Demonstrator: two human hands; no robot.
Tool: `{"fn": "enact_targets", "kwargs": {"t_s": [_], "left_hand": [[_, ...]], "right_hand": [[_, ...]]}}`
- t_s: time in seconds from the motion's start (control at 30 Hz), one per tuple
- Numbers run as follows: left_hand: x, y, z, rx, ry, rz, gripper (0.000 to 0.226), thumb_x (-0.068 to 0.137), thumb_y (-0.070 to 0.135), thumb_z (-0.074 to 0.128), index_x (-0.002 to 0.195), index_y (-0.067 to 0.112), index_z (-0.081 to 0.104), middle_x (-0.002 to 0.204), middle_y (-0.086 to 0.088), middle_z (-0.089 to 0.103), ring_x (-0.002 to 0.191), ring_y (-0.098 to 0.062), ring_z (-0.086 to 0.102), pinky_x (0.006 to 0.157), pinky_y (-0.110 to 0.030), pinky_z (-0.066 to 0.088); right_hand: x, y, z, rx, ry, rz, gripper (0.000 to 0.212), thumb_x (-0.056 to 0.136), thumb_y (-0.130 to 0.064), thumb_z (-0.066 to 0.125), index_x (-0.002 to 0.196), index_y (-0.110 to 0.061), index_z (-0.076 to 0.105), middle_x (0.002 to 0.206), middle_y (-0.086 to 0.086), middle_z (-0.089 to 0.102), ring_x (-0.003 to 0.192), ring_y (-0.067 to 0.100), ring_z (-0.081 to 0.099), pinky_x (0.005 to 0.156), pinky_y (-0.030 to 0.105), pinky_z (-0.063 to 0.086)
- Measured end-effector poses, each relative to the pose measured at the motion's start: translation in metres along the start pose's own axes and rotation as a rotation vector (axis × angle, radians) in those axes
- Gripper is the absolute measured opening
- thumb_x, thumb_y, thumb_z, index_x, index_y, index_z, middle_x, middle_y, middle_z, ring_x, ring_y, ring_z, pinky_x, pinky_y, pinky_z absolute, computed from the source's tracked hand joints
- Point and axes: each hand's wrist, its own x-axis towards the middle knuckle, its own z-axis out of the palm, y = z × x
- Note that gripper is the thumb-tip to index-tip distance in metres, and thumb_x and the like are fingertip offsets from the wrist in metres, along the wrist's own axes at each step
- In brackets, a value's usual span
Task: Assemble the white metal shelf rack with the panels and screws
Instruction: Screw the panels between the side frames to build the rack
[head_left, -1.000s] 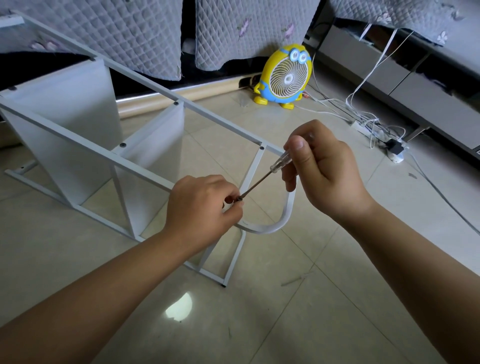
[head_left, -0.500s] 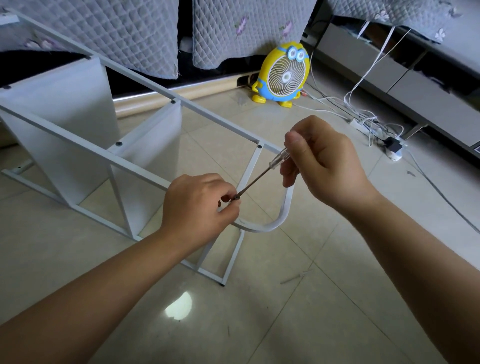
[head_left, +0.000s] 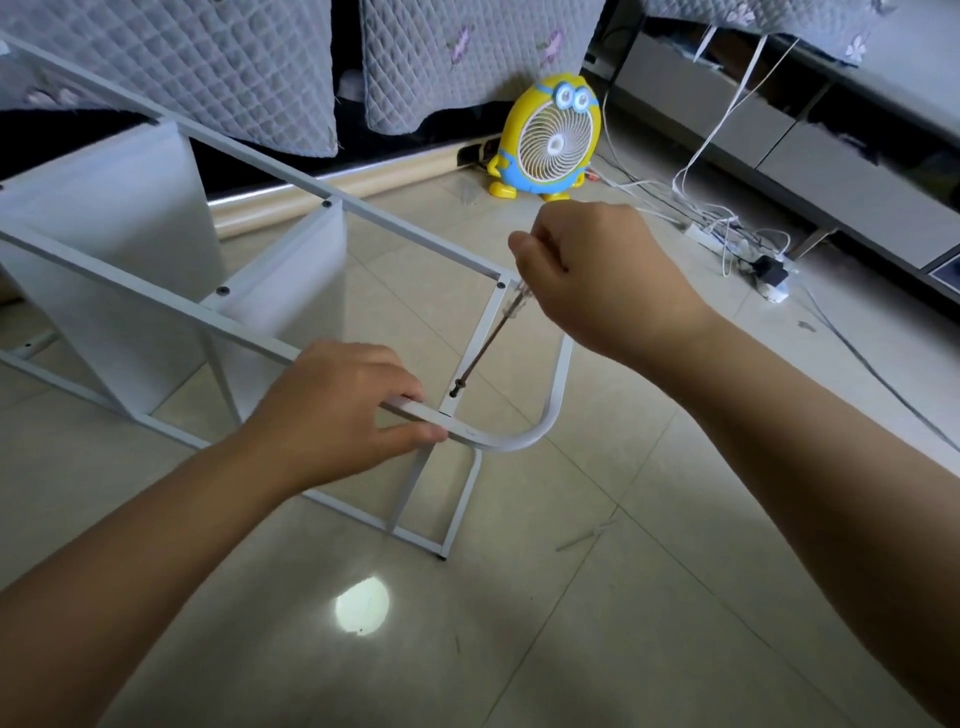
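This is a living room in a home. The floor (head_left: 623, 649) is glossy beige tile, and quilted grey covers (head_left: 208, 67) with a flower print hang over the seating along the far wall. A yellow cartoon-shaped fan (head_left: 553, 140) stands on the tiles. Beside it, white cables (head_left: 722, 130) trail down to a power strip (head_left: 727, 244) in front of a low grey cabinet (head_left: 841, 176) with drawers. A half-built white rack (head_left: 104, 218) lies on the floor.

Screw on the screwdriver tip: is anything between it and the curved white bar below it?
Nothing visible. The screw sits on the screwdriver tip just above the curved white bar, with open air between. The left hand grips the bar just beside that spot, not over it.
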Motion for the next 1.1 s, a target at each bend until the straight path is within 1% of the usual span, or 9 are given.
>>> {"fn": "enact_targets", "kwargs": {"t_s": [0.17, 0.27, 0.37, 0.53, 0.63, 0.73, 0.9, 0.97, 1.1], "left_hand": [[0.005, -0.008, -0.010, 0.057, -0.199, -0.014, 0.071, 0.068, 0.067, 0.021, 0.080, 0.016, 0.069, 0.075, 0.004, 0.063, 0.070, -0.015, 0.056, 0.062, -0.030, 0.043], [0.011, -0.005, -0.014, 0.131, -0.316, -0.045, 0.047, 0.086, 0.059, 0.038, 0.073, 0.019, 0.060, 0.074, 0.004, 0.055, 0.071, -0.010, 0.050, 0.064, -0.027, 0.039], [0.019, -0.003, -0.019, 0.108, -0.449, -0.063, 0.042, 0.089, 0.046, 0.049, 0.057, 0.020, 0.040, 0.064, 0.003, 0.044, 0.059, -0.009, 0.040, 0.057, -0.027, 0.031], [0.034, -0.001, -0.027, 0.105, -0.644, -0.086, 0.044, 0.088, 0.042, 0.055, 0.055, 0.018, 0.038, 0.057, 0.001, 0.038, 0.053, -0.013, 0.034, 0.054, -0.027, 0.025], [0.038, 0.001, -0.030, 0.110, -0.724, -0.069, 0.045, 0.088, 0.040, 0.056, 0.054, 0.017, 0.037, 0.055, 0.001, 0.037, 0.051, -0.013, 0.032, 0.052, -0.025, 0.024], [0.046, 0.001, -0.033, 0.049, -0.790, -0.085, 0.047, 0.086, 0.036, 0.061, 0.048, 0.017, 0.040, 0.049, 0.004, 0.040, 0.047, -0.011, 0.034, 0.052, -0.022, 0.027], [0.060, 0.002, -0.037, -0.227, -0.999, -0.304, 0.029, 0.083, 0.022, 0.067, 0.055, 0.020, 0.062, 0.043, 0.013, 0.057, 0.045, 0.001, 0.051, 0.052, -0.012, 0.038], [0.061, 0.001, -0.037, -0.263, -1.020, -0.332, 0.026, 0.083, 0.022, 0.067, 0.057, 0.020, 0.063, 0.045, 0.014, 0.059, 0.046, 0.000, 0.053, 0.052, -0.011, 0.039], [0.064, 0.000, -0.037, -0.286, -1.044, -0.352, 0.024, 0.081, 0.022, 0.069, 0.058, 0.017, 0.065, 0.045, 0.012, 0.059, 0.046, -0.001, 0.052, 0.051, -0.011, 0.040]], "right_hand": [[-0.003, 0.000, -0.016, 0.084, -0.142, -0.107, 0.030, 0.096, -0.018, 0.039, 0.086, 0.006, 0.054, 0.070, 0.011, 0.053, 0.065, 0.019, 0.039, 0.059, 0.027, 0.027], [-0.002, 0.005, -0.026, 0.156, -0.282, -0.163, 0.035, 0.084, -0.023, 0.034, 0.093, 0.001, 0.059, 0.062, -0.011, 0.048, 0.062, 0.006, 0.043, 0.059, 0.008, 0.034], [-0.002, 0.006, -0.032, 0.177, -0.379, -0.184, 0.032, 0.082, -0.019, 0.040, 0.091, 0.001, 0.063, 0.059, -0.011, 0.053, 0.055, -0.015, 0.051, 0.058, 0.000, 0.035], [-0.002, 0.000, -0.027, 0.128, -0.237, -0.162, 0.033, 0.090, -0.024, 0.047, 0.078, 0.004, 0.060, 0.056, 0.010, 0.059, 0.054, 0.006, 0.048, 0.057, 0.023, 0.034], [-0.002, -0.011, -0.024, 0.106, -0.324, 0.030, 0.040, 0.097, -0.026, 0.041, 0.065, -0.004, 0.052, 0.042, -0.003, 0.051, 0.028, 0.004, 0.045, 0.043, 0.014, 0.038], [0.007, -0.020, -0.019, 0.177, -0.348, 0.217, 0.050, 0.097, -0.027, 0.037, 0.052, -0.008, 0.042, 0.022, -0.004, 0.039, 0.018, 0.006, 0.036, 0.034, 0.013, 0.036], [0.014, -0.024, -0.021, 0.276, -0.420, 0.143, 0.036, 0.096, -0.026, 0.042, 0.069, -0.006, 0.052, 0.044, -0.004, 0.051, 0.022, 0.007, 0.038, 0.031, 0.014, 0.035], [0.011, -0.018, -0.023, 0.391, -0.404, 0.077, 0.024, 0.094, -0.024, 0.048, 0.082, -0.009, 0.062, 0.040, -0.009, 0.048, 0.030, 0.010, 0.039, 0.034, 0.018, 0.038], [0.002, -0.001, -0.022, 0.731, -0.471, 0.157, 0.023, 0.096, -0.016, 0.044, 0.079, -0.010, 0.059, 0.047, -0.005, 0.045, 0.039, 0.011, 0.042, 0.042, 0.021, 0.047]]}}
